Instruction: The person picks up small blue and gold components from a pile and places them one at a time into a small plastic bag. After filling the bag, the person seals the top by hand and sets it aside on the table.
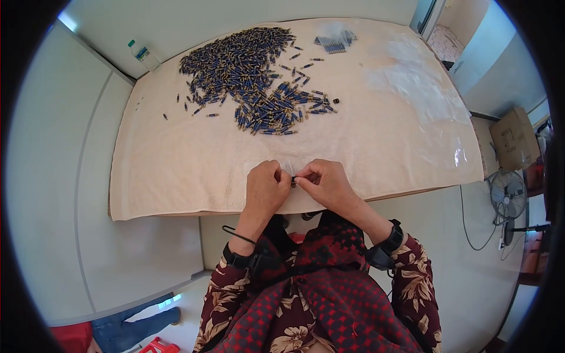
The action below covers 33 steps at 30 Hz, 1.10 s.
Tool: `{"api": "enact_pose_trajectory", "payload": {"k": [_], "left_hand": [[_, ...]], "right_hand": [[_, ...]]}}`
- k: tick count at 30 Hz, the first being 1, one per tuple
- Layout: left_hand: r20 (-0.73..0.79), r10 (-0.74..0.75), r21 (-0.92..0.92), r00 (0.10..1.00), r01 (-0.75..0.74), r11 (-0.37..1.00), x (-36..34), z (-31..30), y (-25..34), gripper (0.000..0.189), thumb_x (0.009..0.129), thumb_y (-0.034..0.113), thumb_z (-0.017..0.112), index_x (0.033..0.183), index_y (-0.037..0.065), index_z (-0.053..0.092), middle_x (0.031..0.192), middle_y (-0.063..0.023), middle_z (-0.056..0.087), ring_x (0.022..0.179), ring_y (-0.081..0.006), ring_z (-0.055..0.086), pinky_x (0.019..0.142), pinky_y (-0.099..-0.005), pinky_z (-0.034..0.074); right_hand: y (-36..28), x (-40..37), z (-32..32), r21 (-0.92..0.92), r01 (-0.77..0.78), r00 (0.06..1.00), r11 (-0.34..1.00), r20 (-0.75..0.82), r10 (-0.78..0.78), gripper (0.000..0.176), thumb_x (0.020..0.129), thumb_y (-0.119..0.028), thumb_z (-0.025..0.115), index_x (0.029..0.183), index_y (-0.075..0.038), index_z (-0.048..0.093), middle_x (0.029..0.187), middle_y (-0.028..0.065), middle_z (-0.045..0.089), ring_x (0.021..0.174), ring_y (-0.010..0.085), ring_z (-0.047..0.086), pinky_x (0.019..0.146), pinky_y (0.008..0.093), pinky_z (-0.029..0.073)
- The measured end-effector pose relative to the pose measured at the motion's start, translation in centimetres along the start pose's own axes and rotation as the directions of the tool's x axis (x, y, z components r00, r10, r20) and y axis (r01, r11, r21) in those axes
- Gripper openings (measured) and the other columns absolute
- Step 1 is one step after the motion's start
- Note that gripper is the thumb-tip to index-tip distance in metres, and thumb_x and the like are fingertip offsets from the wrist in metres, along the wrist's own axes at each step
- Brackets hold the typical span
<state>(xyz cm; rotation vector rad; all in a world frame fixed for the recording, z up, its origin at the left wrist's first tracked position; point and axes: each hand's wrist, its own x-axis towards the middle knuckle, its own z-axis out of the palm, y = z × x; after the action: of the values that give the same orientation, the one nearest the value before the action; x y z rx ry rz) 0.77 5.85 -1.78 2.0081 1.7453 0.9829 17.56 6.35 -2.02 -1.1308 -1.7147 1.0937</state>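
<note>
Near the front edge of the cloth-covered table, my left hand (268,183) and my right hand (323,180) meet, both closed with fingertips pinched. Between them is a small dark piece (293,180), gripped by my right thumb and forefinger. My left fingers are curled against its other side, and what they hold is mostly hidden. A bit of clear plastic seems to show just beyond the fingertips. Farther up the table lies a large heap of small blue parts with brass-coloured ends (241,70), with several loose ones scattered around it.
Clear plastic bags (415,82) spread over the table's right side. A filled bag of the blue parts (335,42) lies at the back. A water bottle (143,56) stands at the back left. Right of the table are a fan (507,191) and a cardboard box (514,138). Another person's legs (132,316) show lower left.
</note>
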Motion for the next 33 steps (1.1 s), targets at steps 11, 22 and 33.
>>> {"api": "enact_pose_trajectory", "payload": {"k": [11, 22, 33], "left_hand": [[-0.016, 0.047, -0.045, 0.999, -0.048, 0.998, -0.7, -0.2, 0.0, 0.014, 0.079, 0.007, 0.058, 0.068, -0.001, 0.052, 0.067, -0.0177, 0.054, 0.060, -0.0345, 0.054, 0.053, -0.0416, 0.042], [0.034, 0.048, -0.185, 0.998, -0.041, 0.982, -0.9, -0.8, 0.0, 0.013, 0.082, 0.006, 0.057, 0.073, 0.000, 0.051, 0.078, -0.0153, 0.050, 0.062, -0.0323, 0.052, 0.054, -0.0399, 0.041], [-0.014, 0.115, -0.105, 0.993, -0.116, 0.988, -1.5, 0.0, -0.4, 0.009, 0.085, 0.011, 0.057, 0.085, 0.003, 0.053, 0.080, -0.0141, 0.053, 0.070, -0.0332, 0.055, 0.058, -0.0418, 0.043]], "right_hand": [[0.2, 0.9, 1.3, 0.048, -0.054, 0.997, 0.997, -0.060, 0.057, 0.011, 0.076, -0.008, 0.069, 0.080, 0.002, 0.068, 0.070, 0.0116, 0.067, 0.063, 0.0185, 0.066, 0.059, 0.0280, 0.051], [0.0, 0.6, 1.4, -0.176, 0.040, 0.999, 0.984, 0.009, -0.039, 0.010, 0.075, -0.012, 0.071, 0.081, -0.005, 0.071, 0.076, 0.0116, 0.060, 0.073, 0.0271, 0.061, 0.063, 0.0358, 0.047], [0.6, 0.5, 0.8, -0.404, 0.281, 0.959, 0.870, 0.160, -0.236, 0.010, 0.077, -0.007, 0.064, 0.085, -0.004, 0.069, 0.078, 0.0133, 0.060, 0.074, 0.0324, 0.059, 0.066, 0.0379, 0.047]]}}
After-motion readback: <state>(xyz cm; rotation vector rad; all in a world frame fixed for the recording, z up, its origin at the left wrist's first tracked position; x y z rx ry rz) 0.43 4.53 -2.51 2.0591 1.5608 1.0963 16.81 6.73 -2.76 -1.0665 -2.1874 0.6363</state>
